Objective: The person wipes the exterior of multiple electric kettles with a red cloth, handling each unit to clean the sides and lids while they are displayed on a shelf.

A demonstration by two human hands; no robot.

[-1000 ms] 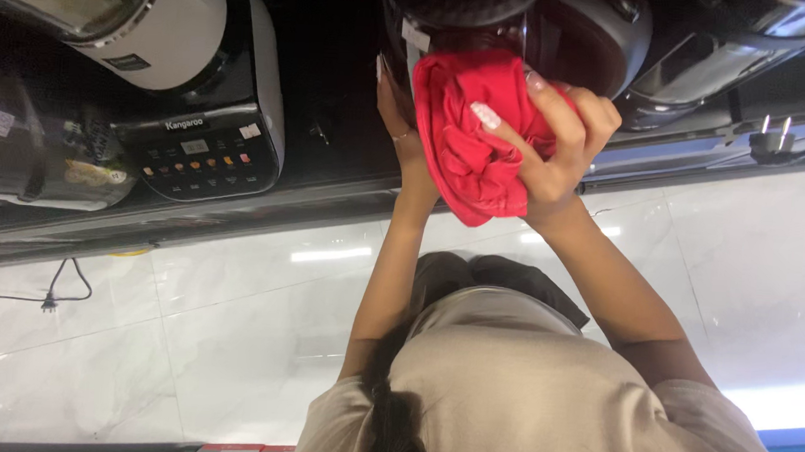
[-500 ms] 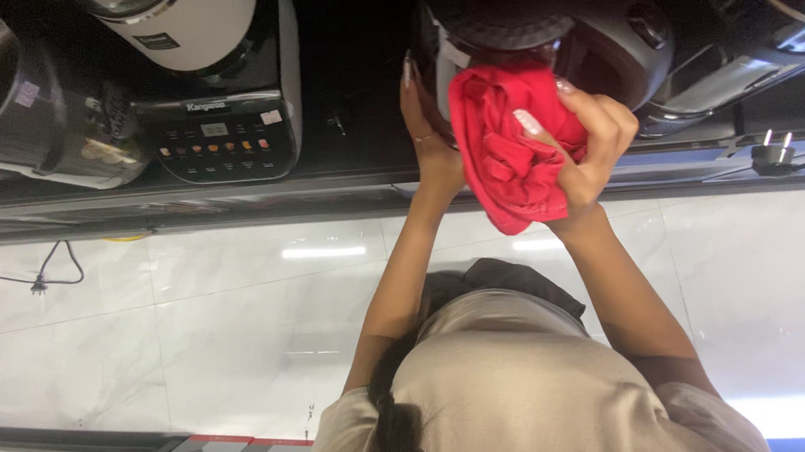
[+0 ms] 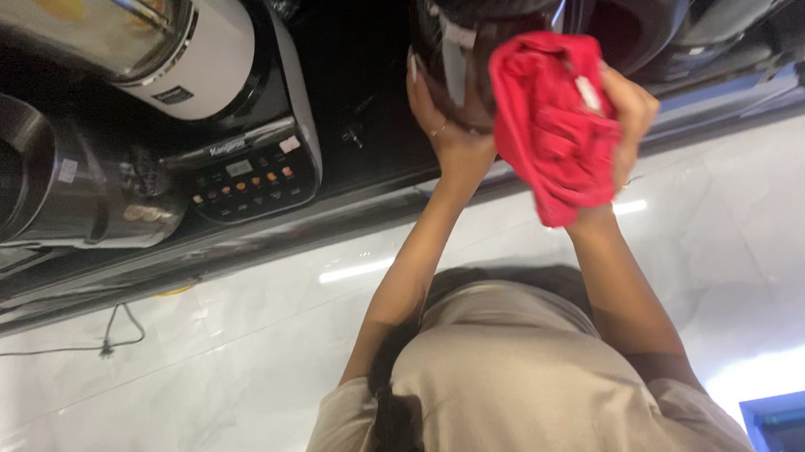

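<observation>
In the upper middle of the frame a dark rounded appliance stands on the black countertop; both of the person's hands are on it. The left hand lies flat and open against the appliance's left flank, fingers spread upward along its wall, palm touching; it holds nothing else, only braces the body. The right hand sits just right of centre, fingers curled narrow around a bunched red cloth; the cloth is pressed against the appliance's front and right side, and its loose tail hangs toward the lower edge of the frame, past the wrist.

The relation that matters: the appliance lies between the two hands, left hand on one side, cloth-bearing right hand on the other, so the cloth is already in contact with the surface; the cloth's long axis runs from the top of the frame downward. The right hand is the nearer one to the cloth; the left does not touch it.

To the left a blender base with a button panel stands well apart, a steel jug beyond it; a pale marble floor fills the lower left.
</observation>
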